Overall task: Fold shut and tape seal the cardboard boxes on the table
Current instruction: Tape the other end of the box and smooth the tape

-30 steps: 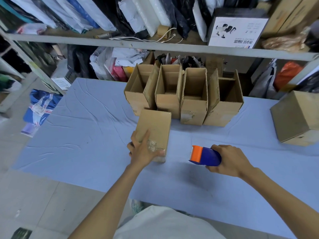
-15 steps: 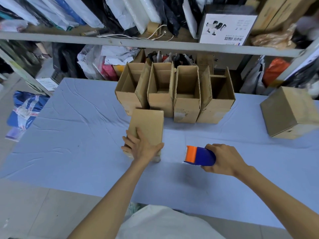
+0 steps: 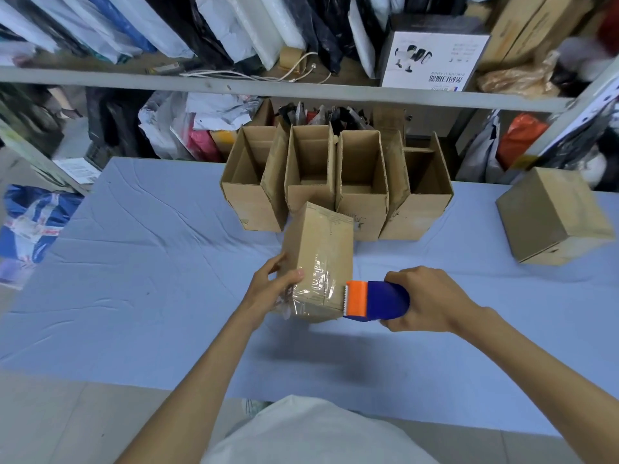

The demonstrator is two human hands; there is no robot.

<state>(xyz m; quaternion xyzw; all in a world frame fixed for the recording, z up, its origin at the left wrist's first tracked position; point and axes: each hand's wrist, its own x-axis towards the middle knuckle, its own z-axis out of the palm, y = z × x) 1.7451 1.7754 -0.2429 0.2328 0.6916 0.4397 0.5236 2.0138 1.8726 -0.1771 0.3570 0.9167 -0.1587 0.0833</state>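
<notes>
The left hand (image 3: 271, 291) grasps the box (image 3: 318, 249) at its near left corner, thumb on the top face and fingers curled round the left side. The right hand (image 3: 432, 299) is clenched round the blue dispenser (image 3: 385, 301), whose orange head touches the box's near right edge. Clear tape (image 3: 315, 283), wrinkled, lies across the near end of the box and hangs loose past its left corner under the left hand. The box is closed and points away from the person, its far end just before the row of open boxes. It sits over the middle of the table (image 3: 134, 279), with a shadow on the blue cloth below its near end.

Beyond it, four open boxes (image 3: 310, 172) stand side by side with their flaps up, touching one another. Far right on the table, well apart from them, sits a closed box (image 3: 552, 216). Behind the table runs a shelf (image 3: 234, 90) crowded with plastic bags and a white carton (image 3: 432, 55). On the floor at the left lies a blue bag (image 3: 30, 222).
</notes>
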